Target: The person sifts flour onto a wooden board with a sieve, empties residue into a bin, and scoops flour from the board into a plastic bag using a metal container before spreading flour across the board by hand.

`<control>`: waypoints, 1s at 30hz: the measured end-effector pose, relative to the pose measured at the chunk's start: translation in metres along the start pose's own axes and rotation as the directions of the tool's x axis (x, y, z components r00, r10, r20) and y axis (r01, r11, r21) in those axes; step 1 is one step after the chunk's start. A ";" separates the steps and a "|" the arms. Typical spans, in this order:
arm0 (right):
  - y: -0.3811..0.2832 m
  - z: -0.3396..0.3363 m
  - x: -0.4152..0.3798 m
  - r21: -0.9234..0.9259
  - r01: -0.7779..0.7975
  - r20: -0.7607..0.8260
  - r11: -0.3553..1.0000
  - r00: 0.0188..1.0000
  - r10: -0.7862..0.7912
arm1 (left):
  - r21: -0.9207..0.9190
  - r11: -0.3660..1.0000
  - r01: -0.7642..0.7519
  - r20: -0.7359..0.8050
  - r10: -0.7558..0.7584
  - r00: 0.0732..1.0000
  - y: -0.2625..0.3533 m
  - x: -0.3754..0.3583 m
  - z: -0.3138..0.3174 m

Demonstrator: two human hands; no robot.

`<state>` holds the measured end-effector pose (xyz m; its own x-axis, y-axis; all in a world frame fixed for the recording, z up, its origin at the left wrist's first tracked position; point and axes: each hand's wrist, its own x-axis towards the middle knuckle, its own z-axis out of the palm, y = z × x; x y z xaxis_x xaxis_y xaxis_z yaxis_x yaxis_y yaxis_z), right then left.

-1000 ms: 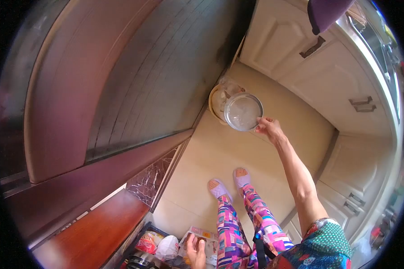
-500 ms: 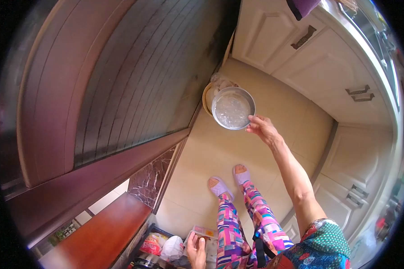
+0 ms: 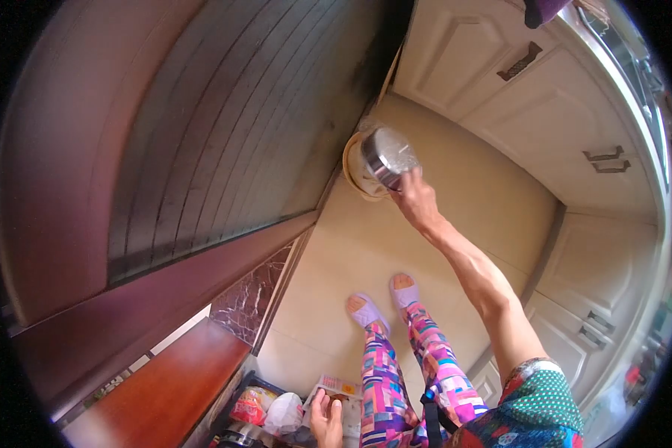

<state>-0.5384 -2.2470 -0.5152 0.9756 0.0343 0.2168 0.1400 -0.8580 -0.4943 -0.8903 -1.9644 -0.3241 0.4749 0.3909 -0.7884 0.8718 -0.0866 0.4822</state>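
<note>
My right hand (image 3: 417, 200) grips the rim of a round metal basin (image 3: 381, 166), arm stretched forward. The basin is tilted, with its shiny side wall toward the left and a frosted, glinting round face toward the right. It overlaps a bin (image 3: 349, 166) with a yellowish rim and clear plastic at its back, standing on the floor by the dark door. Low in the view, my left hand (image 3: 327, 424) hangs with fingers loosely bent and apart, holding nothing that shows. Its fingertips overlap a box with printed paper (image 3: 341, 386) on the floor.
A large dark ribbed door (image 3: 224, 149) fills the left side. White cabinets (image 3: 493, 97) with dark handles line the right, under a counter. A white bag (image 3: 284, 414), a red-orange packet (image 3: 252, 403) and a reddish-brown board (image 3: 164, 384) lie at lower left. Lilac slippers (image 3: 366, 313) stand on the tiles.
My right hand has turned the basin from facing up to tilted, moving slightly left and up over the bin. My left hand stays nearly where it was.
</note>
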 end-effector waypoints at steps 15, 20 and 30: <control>-0.005 -0.010 0.013 -0.075 -0.220 0.005 0.973 0.975 0.221 | -0.032 0.999 -0.002 0.030 0.003 1.000 0.017 -0.004 -0.017; -0.037 -0.098 0.032 0.821 -0.541 0.175 0.179 0.539 0.824 | -0.168 0.986 0.020 0.048 -0.012 0.999 0.054 -0.023 -0.032; -0.073 -0.388 0.050 0.992 0.016 -0.111 0.122 0.545 0.831 | -0.137 0.918 -0.371 0.038 0.379 0.925 0.071 -0.064 -0.108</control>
<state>-0.5657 -2.3814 -0.1412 0.6290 -0.7515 -0.1989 0.2007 0.4042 -0.8924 -0.8720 -1.8971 -0.1983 0.7742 0.2940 -0.5605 0.6080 -0.0994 0.7877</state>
